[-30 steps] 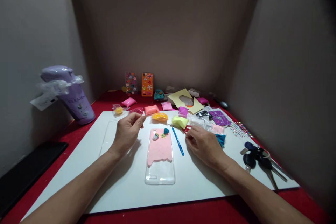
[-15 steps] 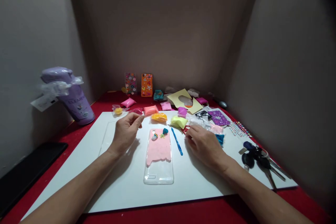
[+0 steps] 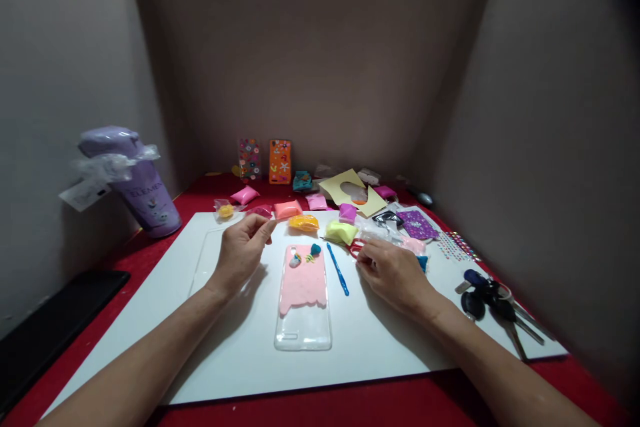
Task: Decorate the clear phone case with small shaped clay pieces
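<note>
A clear phone case (image 3: 303,300) lies on the white board (image 3: 150,320), its upper half covered in pink clay with small clay figures (image 3: 305,255) on top. My left hand (image 3: 241,255) hovers left of the case, thumb and forefinger pinched together; anything between them is too small to see. My right hand (image 3: 393,273) rests palm down right of the case. Its curled fingertips touch the red handle of a pair of scissors (image 3: 355,249), and the grip is hidden. A blue sculpting tool (image 3: 339,270) lies between the case and my right hand.
Several coloured clay packets (image 3: 305,221) line the board's far edge, with two decorated cases (image 3: 280,161) by the wall. A purple tumbler (image 3: 143,190) stands left, a black slab (image 3: 55,320) lower left. Keys (image 3: 493,303) and gem stickers (image 3: 457,247) lie right.
My right hand has slid slightly away from me, onto the red scissors handle. My left hand has kept its pinch in place.
</note>
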The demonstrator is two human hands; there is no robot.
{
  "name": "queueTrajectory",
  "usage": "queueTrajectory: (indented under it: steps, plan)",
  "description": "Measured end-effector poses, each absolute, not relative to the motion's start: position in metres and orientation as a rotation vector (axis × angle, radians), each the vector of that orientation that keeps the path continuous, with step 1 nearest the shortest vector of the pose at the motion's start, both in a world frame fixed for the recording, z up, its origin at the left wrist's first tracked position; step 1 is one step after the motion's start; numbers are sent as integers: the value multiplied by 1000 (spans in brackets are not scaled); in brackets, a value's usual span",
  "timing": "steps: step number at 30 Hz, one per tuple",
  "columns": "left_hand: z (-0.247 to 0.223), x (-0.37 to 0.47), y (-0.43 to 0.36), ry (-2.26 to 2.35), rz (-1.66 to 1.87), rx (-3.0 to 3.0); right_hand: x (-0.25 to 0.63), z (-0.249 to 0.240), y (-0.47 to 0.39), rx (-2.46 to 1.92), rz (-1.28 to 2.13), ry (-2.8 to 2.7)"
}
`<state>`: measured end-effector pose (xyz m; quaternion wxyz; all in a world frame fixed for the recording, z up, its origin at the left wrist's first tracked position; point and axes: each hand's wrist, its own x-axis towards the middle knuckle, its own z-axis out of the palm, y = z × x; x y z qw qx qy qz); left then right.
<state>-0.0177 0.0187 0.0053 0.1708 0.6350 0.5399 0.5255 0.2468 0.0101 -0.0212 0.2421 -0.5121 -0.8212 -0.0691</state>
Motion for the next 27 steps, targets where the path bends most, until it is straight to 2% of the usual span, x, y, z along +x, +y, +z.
queueTrajectory:
  steps: [18,27]
  plan:
    - [5,-18,20,1544,1474,1782,231,-12,7,-1177,-356,-2667]
    - [3,-20,21,1550,1487,1761,238,-23,8,-1289,-230,-2484]
